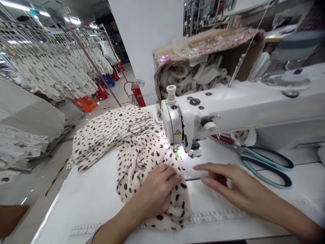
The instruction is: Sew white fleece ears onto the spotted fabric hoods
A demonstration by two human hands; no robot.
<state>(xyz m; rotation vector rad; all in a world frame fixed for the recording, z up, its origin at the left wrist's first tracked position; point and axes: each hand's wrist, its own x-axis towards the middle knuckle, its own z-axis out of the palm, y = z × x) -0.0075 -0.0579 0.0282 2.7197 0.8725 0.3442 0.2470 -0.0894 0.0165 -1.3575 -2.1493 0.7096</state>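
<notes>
A cream fleece fabric with dark spots [149,149] runs under the needle area of the white sewing machine [175,118]. On its front part rests my left hand [159,184], fingers curled and pressed into the cloth just before the presser foot. My right hand [225,183] hovers over the table to the right of the fabric, holding nothing. Its index finger points left towards the needle area, and the thumb is apart from it. The machine's lamp lights the spot around the foot; the needle tip is too small to make out.
Folded spotted fabric [109,135] is stacked at the left. Blue-handled scissors [266,166] lie right of my right hand. A ruler strip [210,218] runs along the table's front. Behind the machine stands a cardboard box [208,44] of spotted pieces. Garments [50,67] hang at far left.
</notes>
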